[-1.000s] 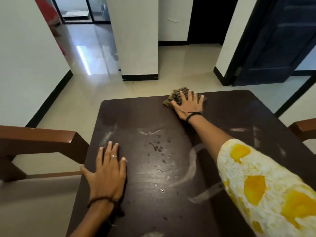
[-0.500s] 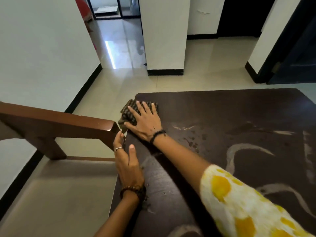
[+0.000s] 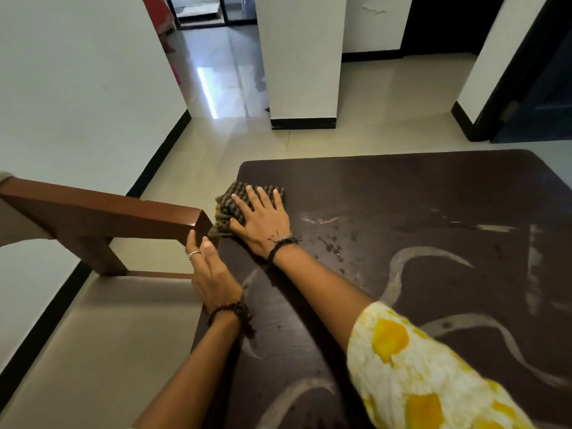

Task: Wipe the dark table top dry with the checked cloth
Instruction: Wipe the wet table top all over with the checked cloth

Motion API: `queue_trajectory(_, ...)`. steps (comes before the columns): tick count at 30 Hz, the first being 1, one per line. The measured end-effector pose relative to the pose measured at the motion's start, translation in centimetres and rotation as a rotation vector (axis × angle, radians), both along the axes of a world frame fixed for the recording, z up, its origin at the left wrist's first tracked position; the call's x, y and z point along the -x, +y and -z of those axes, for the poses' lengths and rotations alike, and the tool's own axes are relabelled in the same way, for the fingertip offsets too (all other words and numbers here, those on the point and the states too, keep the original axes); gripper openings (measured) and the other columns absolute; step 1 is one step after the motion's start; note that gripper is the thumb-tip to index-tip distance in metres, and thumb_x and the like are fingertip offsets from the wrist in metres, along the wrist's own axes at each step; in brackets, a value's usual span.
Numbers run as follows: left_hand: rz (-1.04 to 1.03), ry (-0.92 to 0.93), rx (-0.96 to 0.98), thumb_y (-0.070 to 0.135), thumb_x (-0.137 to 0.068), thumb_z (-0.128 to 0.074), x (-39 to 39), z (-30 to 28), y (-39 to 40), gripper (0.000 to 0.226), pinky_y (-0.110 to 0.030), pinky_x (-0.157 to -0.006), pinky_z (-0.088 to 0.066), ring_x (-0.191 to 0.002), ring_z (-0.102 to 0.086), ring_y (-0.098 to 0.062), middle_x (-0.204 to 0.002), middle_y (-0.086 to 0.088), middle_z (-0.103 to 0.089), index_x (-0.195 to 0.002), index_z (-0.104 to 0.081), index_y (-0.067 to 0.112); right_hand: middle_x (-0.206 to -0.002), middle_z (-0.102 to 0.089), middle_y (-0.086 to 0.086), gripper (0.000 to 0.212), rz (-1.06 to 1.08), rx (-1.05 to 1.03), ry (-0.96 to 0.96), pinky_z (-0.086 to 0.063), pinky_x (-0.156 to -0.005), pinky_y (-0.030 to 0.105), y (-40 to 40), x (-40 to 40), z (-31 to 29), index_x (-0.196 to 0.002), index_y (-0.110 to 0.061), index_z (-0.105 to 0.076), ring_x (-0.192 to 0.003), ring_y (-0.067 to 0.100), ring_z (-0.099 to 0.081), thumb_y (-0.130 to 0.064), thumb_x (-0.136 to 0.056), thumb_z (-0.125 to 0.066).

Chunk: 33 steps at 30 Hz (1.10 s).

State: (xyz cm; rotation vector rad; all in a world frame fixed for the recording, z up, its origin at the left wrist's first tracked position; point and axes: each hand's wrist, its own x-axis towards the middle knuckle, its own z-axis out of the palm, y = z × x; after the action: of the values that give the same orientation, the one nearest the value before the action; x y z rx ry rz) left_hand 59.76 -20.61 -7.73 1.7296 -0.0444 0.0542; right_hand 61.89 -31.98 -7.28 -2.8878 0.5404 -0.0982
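Both hands barely moved since

Right hand [image 3: 263,224] flat, palm down, fingers spread, arm stretched forward across the body, dark wrist band, yellow-patterned sleeve at the elbow, left hand [image 3: 209,267] open, fingers curled lightly, ringed finger, beaded wrist.

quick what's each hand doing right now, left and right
Left hand: open, gripping nothing, resting on the table edge by the wooden chair.
Right hand: open and flat, pressing the checked cloth onto the table.
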Motion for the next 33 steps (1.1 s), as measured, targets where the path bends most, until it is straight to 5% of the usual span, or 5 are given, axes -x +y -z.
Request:
queue_trajectory(9, -0.011, 0.003, -0.266, 0.027, -0.098, -0.032, 0.0, 0.3, -0.3, 0.035, -0.024, -0.068, -0.037, -0.079, -0.049, -0.008, -0.112, -0.008, -0.064, -0.126, -0.052, 0.018, -0.159, -0.010, 0.002, 0.053, 0.093, 0.011, -0.048, 0.002, -0.117, 0.043, -5.7, 10.9, 0.2, -0.148, -0.031, -0.016, -0.146, 0.020, -0.007, -0.043, -0.098, -0.027)
queue_trajectory(15, 0.057, -0.010, -0.483, 0.008, -0.091, -0.046, -0.2, 0.5, -0.3, 0.039, -0.042, -0.096, -0.041, -0.106, -0.057, -0.033, -0.119, -0.011, -0.063, -0.128, -0.051, 0.020, -0.149, -0.032, 0.010, 0.050, 0.434, -0.037, -0.078, -0.016, -0.115, 0.043, -14.3, 19.7, -1.4, -0.142, -0.026, -0.035, -0.136, 0.026, -0.029, -0.039, -0.094, -0.041)
queue_trajectory(23, 0.070, -0.031, -0.496, 0.005, -0.087, -0.049, -0.4, 0.7, 0.0, 0.042, -0.039, -0.099, -0.039, -0.110, -0.056, -0.029, -0.121, -0.007, -0.063, -0.125, -0.054, 0.022, -0.145, -0.033, 0.008, 0.067, 0.358, -0.096, -0.108, -0.002, -0.114, 0.055, -4.0, 9.2, -0.7, -0.129, -0.034, -0.045, -0.136, 0.028, -0.025, -0.076, -0.076, -0.043)
queue_trajectory(27, 0.106, -0.037, -0.508, 0.005, -0.087, -0.046, -0.6, 0.6, 0.1, 0.043, -0.041, -0.102, -0.037, -0.116, -0.051, -0.029, -0.125, -0.008, -0.060, -0.127, -0.051, 0.022, -0.152, -0.027, 0.012, 0.063, 0.159, -0.052, -0.080, 0.003, -0.113, 0.059, 2.3, 4.6, -0.2, -0.134, -0.029, -0.040, -0.141, 0.032, -0.018, -0.065, -0.083, -0.045)
queue_trajectory(33, 0.260, -0.111, -0.686, 0.016, -0.095, -0.040, -0.6, 1.0, -0.3, 0.045, -0.049, -0.113, -0.018, -0.136, -0.025, -0.031, -0.146, -0.009, -0.036, -0.139, -0.034, 0.021, -0.158, -0.015, 0.002, 0.062, 0.149, -0.024, -0.106, 0.007, -0.114, 0.054, -3.0, 9.3, 0.3, -0.145, -0.034, -0.025, -0.146, 0.023, -0.009, -0.057, -0.090, -0.038)
